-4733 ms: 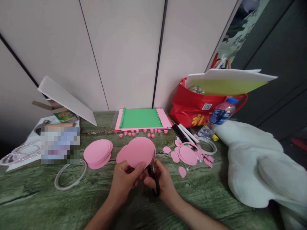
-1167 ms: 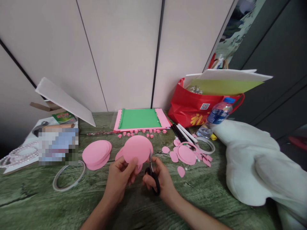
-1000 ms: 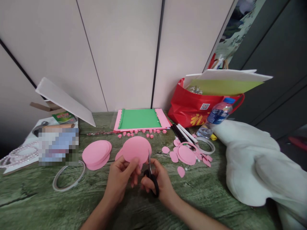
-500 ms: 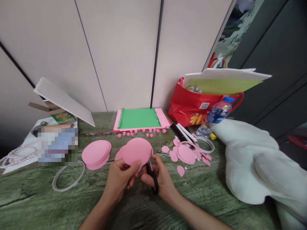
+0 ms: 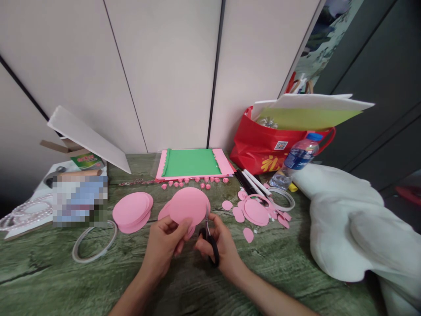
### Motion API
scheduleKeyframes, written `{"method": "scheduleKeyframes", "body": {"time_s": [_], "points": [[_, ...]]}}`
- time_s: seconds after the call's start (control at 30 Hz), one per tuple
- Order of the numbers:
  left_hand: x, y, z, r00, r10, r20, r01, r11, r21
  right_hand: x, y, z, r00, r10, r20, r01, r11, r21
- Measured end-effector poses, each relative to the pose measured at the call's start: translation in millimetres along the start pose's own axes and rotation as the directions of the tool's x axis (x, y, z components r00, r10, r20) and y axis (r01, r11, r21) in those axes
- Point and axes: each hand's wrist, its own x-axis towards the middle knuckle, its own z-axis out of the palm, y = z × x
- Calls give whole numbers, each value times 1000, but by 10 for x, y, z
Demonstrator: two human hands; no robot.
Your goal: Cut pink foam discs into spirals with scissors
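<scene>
My left hand (image 5: 163,245) pinches the lower edge of a round pink paper disc (image 5: 188,205) and holds it upright over the green table (image 5: 66,281). My right hand (image 5: 222,249) grips black-handled scissors (image 5: 210,239), whose blades point up into the disc's right edge. A further pink disc shows just behind the held one. A stack of pink discs (image 5: 132,211) lies left of my hands. To the right lie pink offcuts and a cut disc (image 5: 255,212).
Green and pink sheets (image 5: 192,163) lie at the back by the wall, with a row of small pink pieces in front. Tape rings (image 5: 94,240) (image 5: 283,198), pens (image 5: 254,182), a water bottle (image 5: 296,161), a red bag (image 5: 269,147) and a white cloth (image 5: 355,228) surround the work area.
The disc has been turned a little in my left hand while the scissors' blades worked along its right edge. Both hands stay in about the same place.
</scene>
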Motion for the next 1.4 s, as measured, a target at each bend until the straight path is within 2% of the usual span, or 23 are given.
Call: {"method": "scheduleKeyframes", "body": {"time_s": [0.23, 0.43, 0.57, 0.7, 0.83, 1.0, 1.4], "points": [[27, -23, -20, 998, 53, -25, -54, 998, -20, 1, 1, -9, 1000, 21, 16, -20, 999, -27], [5, -15, 6, 995, 21, 101, -8, 993, -122, -21, -4, 14, 999, 15, 40, -13, 998, -57], [-26, -20, 35, 995, 17, 100, -13, 999, -44, -38, 34, 42, 996, 34, 84, -30, 998, -52], [-25, -33, 23, 999, 8, 39, -10, 997, 71, -43, 84, 45, 994, 50, 100, -47, 998, -33], [-1, -38, -5, 1000, -5, 10, 3, 989, 145, -35, 91, 19, 995, 15, 102, -14, 1000, -8], [-1, -20, -7, 998, -31, 61, 21, 987, 156, -24, 33, 7, 994, -21, 109, 18, 999, 27], [-2, -24, -24, 998, 6, 64, -15, 989, 145, -20, 33, 32, 993, -48, 106, 37, 994, 102]]}}
